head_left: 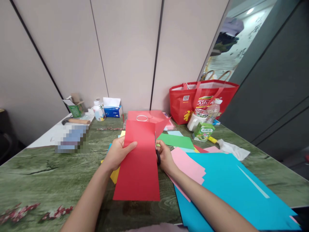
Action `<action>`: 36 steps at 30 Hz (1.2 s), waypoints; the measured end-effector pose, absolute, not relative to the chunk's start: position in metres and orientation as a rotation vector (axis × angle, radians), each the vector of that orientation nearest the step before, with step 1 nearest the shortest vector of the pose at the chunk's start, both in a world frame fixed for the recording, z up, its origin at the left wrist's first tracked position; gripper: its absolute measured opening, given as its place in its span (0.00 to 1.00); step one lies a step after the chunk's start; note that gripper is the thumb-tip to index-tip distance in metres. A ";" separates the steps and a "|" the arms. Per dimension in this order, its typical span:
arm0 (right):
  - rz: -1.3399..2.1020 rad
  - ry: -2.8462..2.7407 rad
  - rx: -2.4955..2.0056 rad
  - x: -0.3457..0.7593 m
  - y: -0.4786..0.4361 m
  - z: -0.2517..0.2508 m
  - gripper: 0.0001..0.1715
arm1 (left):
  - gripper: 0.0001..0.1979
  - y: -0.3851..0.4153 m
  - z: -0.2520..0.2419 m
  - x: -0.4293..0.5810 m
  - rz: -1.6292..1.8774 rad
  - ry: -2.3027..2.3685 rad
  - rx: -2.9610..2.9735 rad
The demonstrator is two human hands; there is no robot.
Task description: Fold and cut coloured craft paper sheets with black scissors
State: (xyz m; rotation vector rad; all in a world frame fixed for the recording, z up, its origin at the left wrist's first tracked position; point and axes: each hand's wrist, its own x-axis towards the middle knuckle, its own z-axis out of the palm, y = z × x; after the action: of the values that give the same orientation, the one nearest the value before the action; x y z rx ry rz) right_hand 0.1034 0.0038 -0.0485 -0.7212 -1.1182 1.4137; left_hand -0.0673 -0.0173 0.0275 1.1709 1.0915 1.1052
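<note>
A sheet of red paper (141, 174) hangs upright in front of me, above the table. My left hand (119, 151) pinches its left edge, thumb on the near face and fingers behind. At the paper's right edge my right hand (165, 156) is closed round black-handled scissors (158, 157). Their blades run up along a cut, and a strip of red paper bends away to the right above that hand. Part of the blades is hidden by the paper. Sheets of green paper (175, 141) and pink paper (187, 164) lie beside and beneath my right forearm.
Large blue paper (224, 180) covers the table's right side. Behind it stand a green carton (204, 131), a white mug (195, 120), a clear bottle (213, 111) and a red bag (178, 103). A hammer (78, 121), white bottle (99, 111) and tissue box (113, 111) sit at the back left.
</note>
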 end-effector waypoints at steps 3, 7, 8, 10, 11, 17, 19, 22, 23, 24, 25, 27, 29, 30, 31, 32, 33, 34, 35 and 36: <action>1.416 -1.119 -0.724 0.103 0.004 -0.049 0.26 | 0.15 -0.017 0.026 -0.068 1.101 1.088 1.165; 1.417 -1.102 -0.725 0.103 0.004 -0.049 0.26 | 0.15 -0.015 0.024 -0.069 1.099 1.066 1.178; 1.414 -1.100 -0.723 0.103 0.004 -0.049 0.26 | 0.15 -0.015 0.024 -0.069 1.101 1.063 1.180; 1.407 -1.103 -0.724 0.103 0.004 -0.049 0.26 | 0.14 -0.015 0.024 -0.069 1.103 1.065 1.180; 1.405 -1.108 -0.728 0.103 0.004 -0.049 0.27 | 0.14 -0.016 0.024 -0.069 1.104 1.068 1.179; 1.392 -1.129 -0.746 0.103 0.005 -0.049 0.26 | 0.14 -0.017 0.026 -0.068 1.100 1.067 1.170; 1.395 -1.133 -0.740 0.103 0.004 -0.049 0.25 | 0.14 -0.016 0.026 -0.068 1.103 1.065 1.170; 1.394 -1.128 -0.726 0.103 0.004 -0.049 0.24 | 0.13 -0.016 0.025 -0.069 1.108 1.069 1.181; 1.393 -1.128 -0.722 0.103 0.004 -0.049 0.23 | 0.13 -0.016 0.025 -0.069 1.109 1.071 1.184; 1.390 -1.129 -0.720 0.103 0.004 -0.049 0.23 | 0.13 -0.015 0.025 -0.069 1.109 1.074 1.186; 1.387 -1.132 -0.721 0.103 0.004 -0.049 0.23 | 0.14 -0.015 0.025 -0.069 1.109 1.077 1.187; 1.380 -1.138 -0.726 0.103 0.004 -0.049 0.22 | 0.14 -0.016 0.024 -0.069 1.105 1.078 1.188; 1.377 -1.141 -0.731 0.103 0.004 -0.048 0.22 | 0.15 -0.016 0.024 -0.070 1.101 1.078 1.189; 1.375 -1.142 -0.735 0.103 0.004 -0.048 0.23 | 0.15 -0.016 0.024 -0.070 1.100 1.078 1.189; 1.374 -1.144 -0.737 0.103 0.004 -0.048 0.23 | 0.15 -0.016 0.024 -0.069 1.100 1.079 1.189; 1.373 -1.145 -0.741 0.103 0.004 -0.048 0.23 | 0.15 -0.016 0.024 -0.069 1.099 1.081 1.190; 1.371 -1.145 -0.745 0.103 0.004 -0.048 0.22 | 0.15 -0.016 0.024 -0.069 1.100 1.082 1.189; 1.370 -1.145 -0.748 0.103 0.004 -0.048 0.22 | 0.15 -0.016 0.024 -0.069 1.102 1.082 1.190; 1.369 -1.144 -0.751 0.103 0.004 -0.048 0.21 | 0.15 -0.016 0.024 -0.069 1.102 1.081 1.191; 1.369 -1.140 -0.751 0.103 0.004 -0.048 0.21 | 0.15 -0.016 0.024 -0.069 1.102 1.079 1.191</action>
State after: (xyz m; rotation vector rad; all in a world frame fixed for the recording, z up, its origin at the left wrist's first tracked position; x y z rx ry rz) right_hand 0.1027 0.0042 -0.0482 -0.7506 -1.1404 1.3690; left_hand -0.0694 -0.0157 0.0238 1.1908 1.0785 1.1021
